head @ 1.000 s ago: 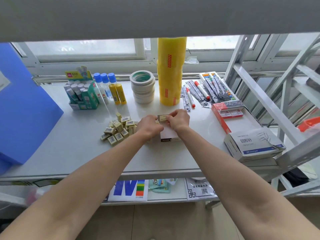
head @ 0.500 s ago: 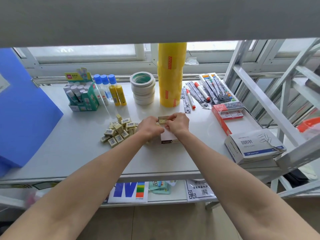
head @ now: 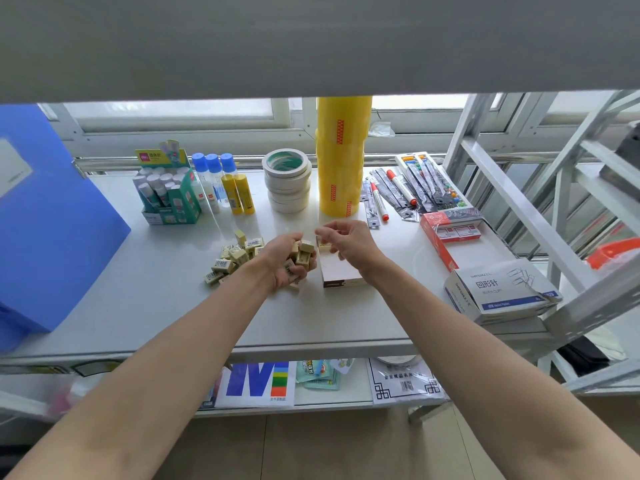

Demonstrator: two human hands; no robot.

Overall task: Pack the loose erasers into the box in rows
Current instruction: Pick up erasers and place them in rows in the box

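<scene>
A small open box (head: 341, 273) with a pale inside lies on the white table (head: 166, 299) at the middle. One beige eraser (head: 323, 245) sits at the box's far end. Left of the box lies a heap of loose beige erasers (head: 232, 258) with barcode labels. My left hand (head: 287, 263) is turned palm up beside the box and holds several erasers (head: 304, 252) in its curled fingers. My right hand (head: 348, 241) hovers over the box's far half, its fingers loosely bent, with nothing visible in them.
At the back stand a green glue-stick carton (head: 171, 199), glue bottles (head: 225, 188), a stack of tape rolls (head: 287, 181) and a tall yellow tape column (head: 341, 157). Pens (head: 398, 192), a red box (head: 450, 233) and a paper-clip carton (head: 502, 292) lie right. A blue folder (head: 52, 220) stands left.
My left hand has drawn back from the box and turned palm up, showing a handful of erasers. My right hand has lifted off the box's far end, where an eraser now lies.
</scene>
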